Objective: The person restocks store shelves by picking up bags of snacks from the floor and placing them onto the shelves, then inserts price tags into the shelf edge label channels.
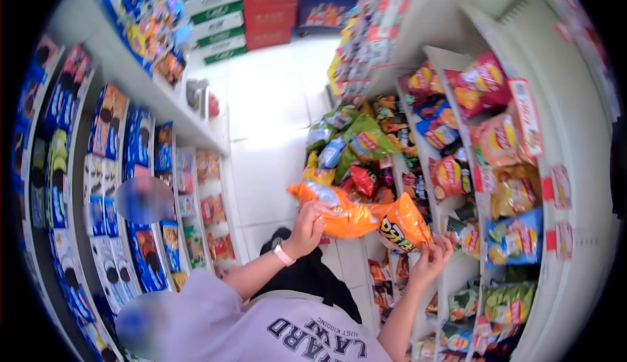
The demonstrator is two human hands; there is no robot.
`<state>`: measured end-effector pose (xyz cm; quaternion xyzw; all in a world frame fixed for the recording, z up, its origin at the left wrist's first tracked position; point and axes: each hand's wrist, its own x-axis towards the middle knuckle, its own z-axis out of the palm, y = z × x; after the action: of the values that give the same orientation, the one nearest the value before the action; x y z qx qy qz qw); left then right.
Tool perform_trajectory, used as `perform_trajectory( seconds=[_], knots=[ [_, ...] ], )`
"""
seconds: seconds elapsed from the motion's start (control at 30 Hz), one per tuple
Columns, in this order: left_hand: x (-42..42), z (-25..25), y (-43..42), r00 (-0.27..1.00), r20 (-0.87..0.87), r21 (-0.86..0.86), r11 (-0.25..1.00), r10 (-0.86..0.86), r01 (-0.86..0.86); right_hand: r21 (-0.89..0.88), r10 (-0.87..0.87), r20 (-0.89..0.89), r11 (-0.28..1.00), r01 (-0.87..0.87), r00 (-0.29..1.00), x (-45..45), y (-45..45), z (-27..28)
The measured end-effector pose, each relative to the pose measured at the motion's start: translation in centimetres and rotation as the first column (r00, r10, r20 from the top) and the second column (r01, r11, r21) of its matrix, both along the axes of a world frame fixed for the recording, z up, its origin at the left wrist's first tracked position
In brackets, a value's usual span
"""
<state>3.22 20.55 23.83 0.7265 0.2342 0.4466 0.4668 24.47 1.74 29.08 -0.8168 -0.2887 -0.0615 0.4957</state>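
Note:
My left hand [312, 226], with a pale band on its wrist, grips an orange snack bag [349, 217] by its left part. My right hand [432, 257] pinches the lower right edge of a second orange snack bag [401, 225], which has bold black and white lettering. The two bags touch or overlap in the middle, in front of my body. Just beyond them is a heap of snack bags, with a green chip bag [367, 138], a red bag [363, 179] and a yellow bag [318, 171].
On the right, shelves hold chip bags, among them a blue one [514, 239] and a brown one [516, 191]. Left shelves carry blue cookie packs [147, 257]. Stacked green and white cartons [213, 19] and red cartons [269, 12] stand at the aisle's far end, on white floor tiles [264, 166].

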Motion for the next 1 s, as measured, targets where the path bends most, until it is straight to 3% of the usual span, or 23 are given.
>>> perform_trajectory(
  seconds=[0.1,0.17,0.23,0.27,0.3,0.37,0.43,0.5,0.57,0.6,0.73,0.83,0.93,1.0],
  knots=[
    [-0.4,1.5,-1.7,0.993,0.100,-0.116,0.991,-0.060,0.072,0.079,-0.113,0.033,0.991,0.110,0.993,-2.3,-2.5,3.5],
    [0.2,3.2,-2.3,0.969,0.142,-0.216,0.949,-0.203,0.231,0.192,-0.230,0.036,0.957,0.219,0.972,-4.0,-4.5,5.2],
    [0.4,7.2,-2.6,0.892,-0.142,-0.315,0.874,-0.429,0.371,0.344,-0.345,0.011,0.883,0.320,0.939,-6.2,-6.6,6.3],
    [1.0,6.2,-3.7,0.892,-0.046,-0.351,0.843,-0.450,0.408,0.353,-0.408,0.006,0.855,0.379,0.913,-7.6,-7.8,7.1],
    [1.4,4.5,-4.3,0.879,-0.066,-0.273,0.856,-0.471,0.438,0.395,-0.444,0.004,0.824,0.406,0.896,-8.9,-8.9,7.8],
    [2.5,0.9,-6.2,0.856,0.080,-0.545,0.696,-0.511,0.467,0.432,-0.557,0.035,0.757,0.490,0.830,-11.1,-11.3,8.6],
    [3.7,3.9,-7.8,0.807,0.177,-0.665,0.536,-0.563,0.520,0.641,-0.606,-0.042,0.593,0.487,0.794,-12.8,-14.0,8.8],
    [4.6,7.1,-10.5,0.712,0.328,-0.754,0.282,-0.621,0.593,0.746,-0.632,-0.109,0.459,0.484,0.767,-15.1,-17.5,9.7],
    [5.7,7.5,-12.7,0.480,0.424,-0.685,0.074,-0.768,0.724,0.843,-0.662,-0.159,0.295,0.450,0.732,-17.1,-20.6,11.1],
    [5.9,10.0,-14.9,0.468,0.483,-0.716,-0.027,-0.740,0.698,0.868,-0.717,-0.135,0.247,0.431,0.684,-17.8,-22.7,11.0],
    [8.0,11.9,-21.6,0.238,0.422,-0.619,-0.086,-0.875,0.781,0.902,-0.751,-0.309,-0.037,0.430,0.583,-20.5,-31.4,10.4],
    [8.6,13.9,-27.8,0.117,0.387,-0.561,-0.132,-0.914,0.817,0.916,-0.739,-0.336,-0.113,0.384,0.584,-21.2,-37.9,10.1],
    [10.0,14.6,-34.8,0.084,0.389,-0.522,-0.144,-0.917,0.841,0.885,-0.731,-0.441,-0.257,0.388,0.521,-21.5,-45.4,11.0],
    [10.5,14.8,-39.3,0.035,0.421,-0.501,-0.200,-0.907,0.842,0.925,-0.771,-0.357,-0.213,0.315,0.527,-22.6,-50.2,13.4]
  ],
)
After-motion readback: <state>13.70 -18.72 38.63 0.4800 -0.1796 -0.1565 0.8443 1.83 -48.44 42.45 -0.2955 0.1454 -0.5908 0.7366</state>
